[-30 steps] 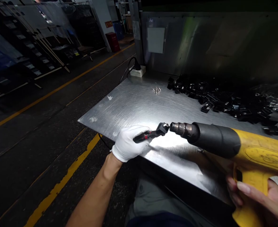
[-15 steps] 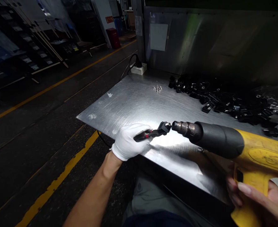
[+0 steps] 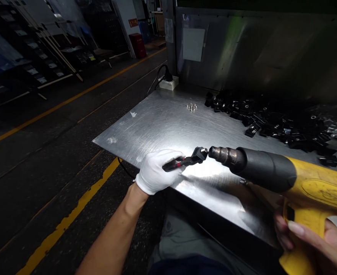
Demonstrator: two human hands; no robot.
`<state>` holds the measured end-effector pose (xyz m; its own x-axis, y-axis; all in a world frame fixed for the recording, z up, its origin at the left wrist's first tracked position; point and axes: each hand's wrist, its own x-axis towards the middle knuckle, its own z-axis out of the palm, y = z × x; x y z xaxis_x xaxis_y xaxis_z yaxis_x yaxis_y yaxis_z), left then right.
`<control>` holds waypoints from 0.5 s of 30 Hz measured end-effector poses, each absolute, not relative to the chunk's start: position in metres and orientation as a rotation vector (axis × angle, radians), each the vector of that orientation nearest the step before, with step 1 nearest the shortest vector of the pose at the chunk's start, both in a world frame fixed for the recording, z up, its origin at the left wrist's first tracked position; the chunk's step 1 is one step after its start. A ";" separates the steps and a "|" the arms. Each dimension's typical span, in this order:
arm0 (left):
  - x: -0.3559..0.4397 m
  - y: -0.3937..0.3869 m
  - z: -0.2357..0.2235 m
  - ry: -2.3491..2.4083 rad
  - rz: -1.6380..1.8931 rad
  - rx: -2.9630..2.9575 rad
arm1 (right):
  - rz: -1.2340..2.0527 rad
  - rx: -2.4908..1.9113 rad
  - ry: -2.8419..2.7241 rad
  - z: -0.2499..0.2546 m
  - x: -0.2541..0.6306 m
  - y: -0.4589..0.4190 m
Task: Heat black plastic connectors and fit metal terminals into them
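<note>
My left hand (image 3: 157,170), in a white glove, is closed around pliers with red and black handles (image 3: 176,164). The pliers' jaws grip a small black plastic part (image 3: 199,154) with a metal insert, held just above the steel table (image 3: 162,126). My bare right hand (image 3: 314,240) grips the handle of a yellow heat gun (image 3: 285,183) at the lower right. The heat gun's metal nozzle (image 3: 222,156) points left and almost touches the black part.
A heap of black plastic parts (image 3: 271,118) lies along the table's back right. A small cluster of metal nuts (image 3: 191,106) sits near the back. A white power strip (image 3: 168,82) stands at the far corner. Beyond the table's left edge is a dark floor with yellow lines (image 3: 71,219).
Hands, pliers and heat gun hold the same pose. Only the view has shifted slightly since the earliest frame.
</note>
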<state>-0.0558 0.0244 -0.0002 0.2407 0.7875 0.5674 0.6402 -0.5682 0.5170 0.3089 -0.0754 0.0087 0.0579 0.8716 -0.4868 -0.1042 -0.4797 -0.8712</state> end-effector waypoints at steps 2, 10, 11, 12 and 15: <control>-0.056 0.024 0.000 1.352 1.239 2.333 | 1.543 -1.532 -0.780 0.009 0.309 -0.075; -0.053 0.025 0.002 1.325 1.256 2.309 | 1.554 -1.526 -0.789 0.010 0.308 -0.075; -0.053 0.025 0.002 1.326 1.256 2.308 | 1.550 -1.532 -0.790 0.010 0.308 -0.075; -0.053 0.025 0.002 1.328 1.256 2.310 | 1.546 -1.539 -0.791 0.010 0.308 -0.075; -0.053 0.025 0.002 1.334 1.262 2.309 | 1.539 -1.543 -0.788 0.010 0.307 -0.075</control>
